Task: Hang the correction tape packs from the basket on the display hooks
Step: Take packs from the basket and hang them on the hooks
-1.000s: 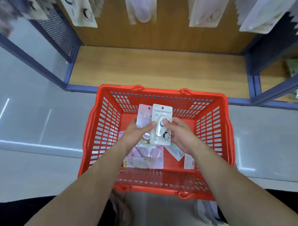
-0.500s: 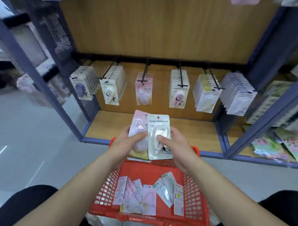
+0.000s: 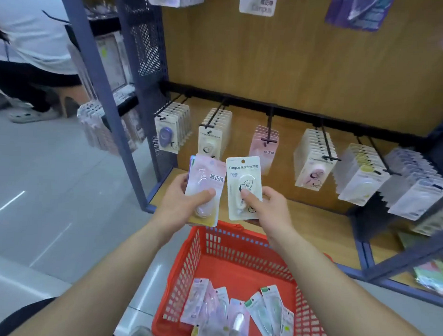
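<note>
Above the basket point(image 3: 228, 243) we pinch a pink pack point(image 3: 206, 185) in our left hand point(image 3: 181, 201) and a cream pack point(image 3: 243, 186) in our right hand point(image 3: 269, 207), thumbs on the blisters: light, stiff cards with slick plastic, so we'd grip low, leaving the top hole free for the hooks point(image 3: 269, 130).

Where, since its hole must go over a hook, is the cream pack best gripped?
Lower half of the cream pack, from its right edge, as the right hand does: it stands upright, so the top hang hole is left clear.
</note>
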A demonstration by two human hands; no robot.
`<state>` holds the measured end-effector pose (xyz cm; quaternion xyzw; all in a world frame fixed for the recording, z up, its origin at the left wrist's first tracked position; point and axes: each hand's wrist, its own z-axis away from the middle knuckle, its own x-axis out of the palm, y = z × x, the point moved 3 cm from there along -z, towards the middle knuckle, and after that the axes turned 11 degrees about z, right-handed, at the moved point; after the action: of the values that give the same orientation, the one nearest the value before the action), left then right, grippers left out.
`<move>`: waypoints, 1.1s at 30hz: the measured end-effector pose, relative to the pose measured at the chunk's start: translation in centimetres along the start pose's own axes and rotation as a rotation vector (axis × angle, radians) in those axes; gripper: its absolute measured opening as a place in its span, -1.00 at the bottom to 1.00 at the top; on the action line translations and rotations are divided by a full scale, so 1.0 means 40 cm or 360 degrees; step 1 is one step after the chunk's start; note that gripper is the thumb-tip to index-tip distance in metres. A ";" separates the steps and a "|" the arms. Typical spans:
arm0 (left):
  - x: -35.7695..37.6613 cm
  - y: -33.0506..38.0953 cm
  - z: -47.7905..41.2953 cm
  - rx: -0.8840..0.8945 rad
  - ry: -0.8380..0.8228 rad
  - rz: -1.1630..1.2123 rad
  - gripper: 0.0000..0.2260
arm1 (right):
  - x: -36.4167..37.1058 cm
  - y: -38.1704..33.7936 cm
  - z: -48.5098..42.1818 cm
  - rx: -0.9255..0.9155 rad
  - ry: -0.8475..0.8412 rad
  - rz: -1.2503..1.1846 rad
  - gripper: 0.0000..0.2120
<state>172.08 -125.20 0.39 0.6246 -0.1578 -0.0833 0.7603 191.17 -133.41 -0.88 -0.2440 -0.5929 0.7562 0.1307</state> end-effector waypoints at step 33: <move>-0.119 0.007 -0.074 0.0025 0.0172 0.0121 -0.51 | 0.214 -0.029 -0.214 -0.0042 0.0018 0.0614 -0.74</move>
<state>168.62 -120.86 -0.49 0.6277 -0.1409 -0.0193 0.7653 188.30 -121.80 -3.11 -0.3592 -0.5442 0.7580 -0.0166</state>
